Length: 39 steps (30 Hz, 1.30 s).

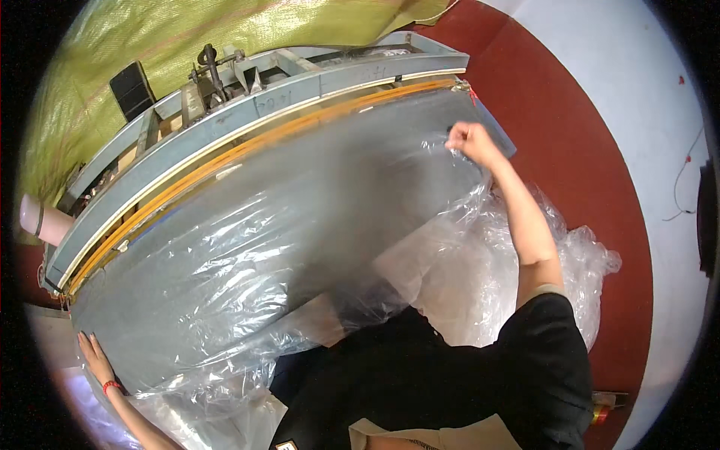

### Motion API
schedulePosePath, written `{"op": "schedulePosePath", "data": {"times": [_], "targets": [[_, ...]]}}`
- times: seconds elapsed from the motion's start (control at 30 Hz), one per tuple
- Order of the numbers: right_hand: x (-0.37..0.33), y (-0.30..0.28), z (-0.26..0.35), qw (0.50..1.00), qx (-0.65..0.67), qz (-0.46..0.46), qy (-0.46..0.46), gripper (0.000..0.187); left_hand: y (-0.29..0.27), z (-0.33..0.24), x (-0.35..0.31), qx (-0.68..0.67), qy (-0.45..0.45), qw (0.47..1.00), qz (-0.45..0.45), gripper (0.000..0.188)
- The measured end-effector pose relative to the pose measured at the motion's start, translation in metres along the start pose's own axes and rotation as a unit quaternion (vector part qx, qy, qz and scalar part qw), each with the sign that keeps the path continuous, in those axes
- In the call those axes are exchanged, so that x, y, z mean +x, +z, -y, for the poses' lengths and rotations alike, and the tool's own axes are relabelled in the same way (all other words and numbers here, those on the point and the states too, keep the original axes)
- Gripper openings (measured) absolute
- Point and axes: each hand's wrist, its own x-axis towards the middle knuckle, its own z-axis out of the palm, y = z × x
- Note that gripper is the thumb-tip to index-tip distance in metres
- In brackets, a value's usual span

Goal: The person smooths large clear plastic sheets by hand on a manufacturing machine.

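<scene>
Clear plastic film (pixel 232 300) lies creased and shiny over a long grey work surface (pixel 420 112). At the far left edge of that surface, my left hand (pixel 96 360) rests flat with its fingers stretched out, a red band round the wrist. Toward the far right end, my right hand (pixel 469 141) is raised a little above the surface. Its fingers are closed in a pinch, and creases of the film run up to the fingertips. The bit between those fingertips is too small to see well.
Behind the surface runs a grey metal frame (pixel 300 90) with an orange strip (pixel 300 120). A dark phone-like slab (pixel 132 90) and a pink bottle (pixel 45 219) stand along it. Bunched film (pixel 585 262) hangs over the red floor (pixel 600 172) at right. Yellow-green sheeting (pixel 90 82) lies behind.
</scene>
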Motion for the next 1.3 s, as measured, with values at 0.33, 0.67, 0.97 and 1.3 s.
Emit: {"op": "schedulePosePath", "data": {"times": [0.33, 0.67, 0.97, 1.3], "targets": [[0.012, 0.010, 0.166, 0.891, -0.243, -0.269, -0.274, 0.024, 0.005, 0.023, -0.001, 0.021, -0.025, 0.999, -0.013, 0.052], [0.006, 0.024, -0.081, 0.947, -0.215, -0.081, 0.226, 0.063, 0.005, 0.045, 0.013, -0.036, -0.025, 0.999, -0.008, 0.053], [0.017, 0.022, -0.031, 0.943, -0.243, -0.068, 0.219, 0.068, 0.016, 0.160, 0.022, -0.287, -0.189, 0.939, 0.002, 0.065], [0.066, 0.030, -0.011, 0.980, -0.058, 0.121, 0.146, 0.093, -0.045, 0.091, -0.157, -0.166, -0.162, 0.955, -0.183, 0.044]]}}
